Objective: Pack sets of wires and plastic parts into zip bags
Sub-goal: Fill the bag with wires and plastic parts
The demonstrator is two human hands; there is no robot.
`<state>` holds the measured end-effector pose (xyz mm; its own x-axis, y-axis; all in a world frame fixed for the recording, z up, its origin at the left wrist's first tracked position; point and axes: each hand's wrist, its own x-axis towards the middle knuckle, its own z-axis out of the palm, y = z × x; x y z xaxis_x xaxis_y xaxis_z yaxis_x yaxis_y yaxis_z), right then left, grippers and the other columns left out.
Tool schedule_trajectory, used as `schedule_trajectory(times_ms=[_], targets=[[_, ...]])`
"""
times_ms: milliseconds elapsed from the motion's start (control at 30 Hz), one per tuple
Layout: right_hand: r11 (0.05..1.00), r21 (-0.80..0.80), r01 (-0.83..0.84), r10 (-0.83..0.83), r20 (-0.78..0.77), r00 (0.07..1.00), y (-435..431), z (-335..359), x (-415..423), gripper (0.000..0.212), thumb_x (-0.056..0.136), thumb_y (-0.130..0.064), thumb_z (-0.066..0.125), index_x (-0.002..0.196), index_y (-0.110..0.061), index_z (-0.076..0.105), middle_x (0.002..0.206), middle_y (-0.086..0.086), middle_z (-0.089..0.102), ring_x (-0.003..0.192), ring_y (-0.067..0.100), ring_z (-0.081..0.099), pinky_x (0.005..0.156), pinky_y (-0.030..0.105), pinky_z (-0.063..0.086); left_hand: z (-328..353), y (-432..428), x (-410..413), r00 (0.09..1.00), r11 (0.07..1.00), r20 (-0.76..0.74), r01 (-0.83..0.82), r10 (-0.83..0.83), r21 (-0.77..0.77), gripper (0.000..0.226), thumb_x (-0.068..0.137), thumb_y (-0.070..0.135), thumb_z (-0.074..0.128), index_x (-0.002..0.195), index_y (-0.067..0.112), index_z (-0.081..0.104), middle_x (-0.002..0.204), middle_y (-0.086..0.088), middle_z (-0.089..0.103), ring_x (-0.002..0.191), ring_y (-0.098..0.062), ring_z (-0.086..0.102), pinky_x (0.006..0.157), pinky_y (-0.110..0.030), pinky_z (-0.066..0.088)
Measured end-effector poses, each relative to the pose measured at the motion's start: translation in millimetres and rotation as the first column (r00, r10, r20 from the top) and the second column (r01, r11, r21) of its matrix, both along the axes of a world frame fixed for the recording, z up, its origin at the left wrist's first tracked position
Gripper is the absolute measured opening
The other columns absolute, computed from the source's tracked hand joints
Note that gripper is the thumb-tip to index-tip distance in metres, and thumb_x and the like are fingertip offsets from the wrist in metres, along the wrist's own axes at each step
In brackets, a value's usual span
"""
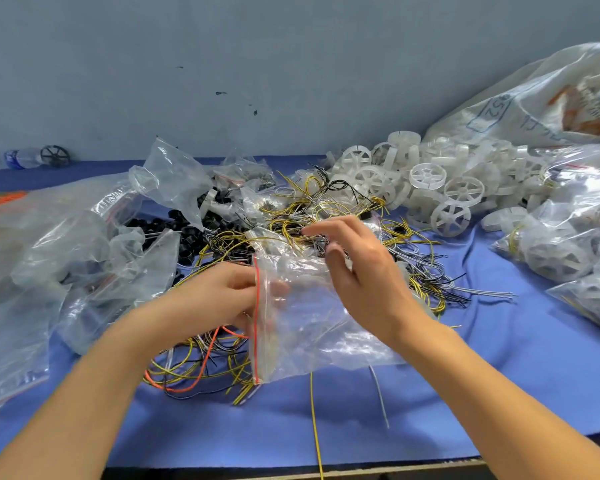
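Note:
A clear zip bag [312, 327] with a red seal strip lies on its side in the middle of the blue table, mouth to the left. My left hand [222, 292] grips the bag at its mouth by the red strip. Just above the bag's far edge, my right hand [357, 268] hovers with fingers curled and apart, over a tangle of yellow, black and white wires [326, 209]; whether it pinches a wire is unclear. More wires, one orange [201, 372], lie under the bag. White plastic wheels [430, 181] are heaped at the back right. Black plastic rings [187, 233] lie at centre left.
Crumpled clear bags [66, 258] cover the left of the table. Filled bags of white parts [575, 237] and a large sack [541, 98] stand at the right. A water bottle [25, 157] lies at the back left by the wall. The table's front edge [361, 472] is close.

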<state>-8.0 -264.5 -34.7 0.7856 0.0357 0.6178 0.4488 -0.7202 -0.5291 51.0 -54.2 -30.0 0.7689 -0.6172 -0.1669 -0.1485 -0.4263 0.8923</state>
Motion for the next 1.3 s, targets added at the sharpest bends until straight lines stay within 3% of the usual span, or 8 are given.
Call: schedule_trajectory(times_ms=[133,200,433,600,900,1133,1200,1300], targets=[[0.99,0.138,0.028,-0.028,-0.002,1.0,1,1,5,0.037,0.094,0.0,0.046,0.117,-0.024,0.063,0.111,-0.011,0.055,0.095,0.012,0.057,0.077,0.02,0.043,0,37,12,0.955,0.962,0.121,-0.269,0.272,-0.035,0.032,0.1,-0.001,0.04,0.106,0.015,0.068,0.091,-0.015,0.071,0.06,-0.017,0.066,0.051,-0.027,0.055],[0.995,0.097,-0.01,0.009,0.01,1.0,6,1,5,0.041,0.091,0.004,0.047,0.119,-0.023,0.064,0.116,-0.007,0.057,0.102,0.014,0.058,0.084,0.021,0.044,-5,49,19,0.914,0.938,0.236,-0.345,0.329,0.03,0.031,0.101,0.001,0.039,0.106,0.017,0.066,0.089,-0.011,0.07,0.057,-0.012,0.063,0.048,-0.024,0.051],[0.84,-0.502,-0.208,0.157,-0.142,0.977,36,-14,1,0.052,0.087,-0.002,0.05,0.127,-0.032,0.061,0.146,0.002,0.046,0.134,0.024,0.039,0.113,0.041,0.028,-21,54,25,0.799,0.875,0.528,-0.444,0.288,0.195,0.022,0.1,0.022,0.048,0.107,0.032,0.066,0.084,0.011,0.07,0.07,-0.014,0.066,0.069,-0.035,0.055],[0.704,-0.678,-0.213,0.046,-0.256,0.966,29,-27,6,0.031,0.095,-0.017,0.045,0.114,-0.034,0.064,0.129,-0.007,0.055,0.123,0.02,0.044,0.109,0.034,0.024,-29,42,29,0.733,0.868,0.639,-0.453,0.233,0.203,0.021,0.1,0.027,0.049,0.112,0.031,0.067,0.09,0.014,0.062,0.076,-0.004,0.059,0.065,-0.025,0.046],[0.731,-0.65,-0.207,-0.135,-0.436,0.89,-7,-19,0,0.024,0.09,-0.015,0.047,0.091,-0.031,0.064,0.103,-0.009,0.06,0.097,0.019,0.057,0.07,0.029,0.028,-34,8,31,0.689,0.863,0.712,-0.435,0.134,0.258,0.028,0.1,0.033,0.048,0.118,0.025,0.067,0.104,0.0,0.06,0.106,-0.023,0.051,0.096,-0.043,0.041],[0.896,-0.348,-0.275,0.117,-0.413,0.903,-10,-9,-8,0.038,0.093,-0.003,0.044,0.107,-0.027,0.07,0.108,-0.007,0.067,0.098,0.014,0.061,0.083,0.029,0.046,-30,-12,27,0.67,0.895,0.728,-0.401,0.144,0.193,0.027,0.101,0.031,0.047,0.115,0.022,0.067,0.105,0.001,0.064,0.104,-0.022,0.054,0.096,-0.044,0.042],[0.958,-0.238,-0.158,0.096,-0.254,0.962,-17,-3,-6,0.037,0.093,-0.001,0.047,0.108,-0.025,0.07,0.107,-0.008,0.067,0.096,0.012,0.062,0.084,0.028,0.048,-29,-14,27,0.668,0.905,0.728,-0.392,0.156,0.165,0.027,0.101,0.03,0.047,0.115,0.02,0.067,0.103,0.0,0.064,0.102,-0.022,0.055,0.095,-0.045,0.043],[0.969,-0.144,0.201,-0.218,-0.117,0.969,-41,-3,6,0.031,0.094,-0.008,0.047,0.109,-0.024,0.069,0.109,-0.003,0.068,0.101,0.02,0.063,0.088,0.039,0.049,-27,-17,24,0.661,0.914,0.728,-0.386,0.181,0.124,0.026,0.101,0.028,0.047,0.114,0.019,0.067,0.103,-0.001,0.064,0.101,-0.022,0.054,0.094,-0.046,0.044]])
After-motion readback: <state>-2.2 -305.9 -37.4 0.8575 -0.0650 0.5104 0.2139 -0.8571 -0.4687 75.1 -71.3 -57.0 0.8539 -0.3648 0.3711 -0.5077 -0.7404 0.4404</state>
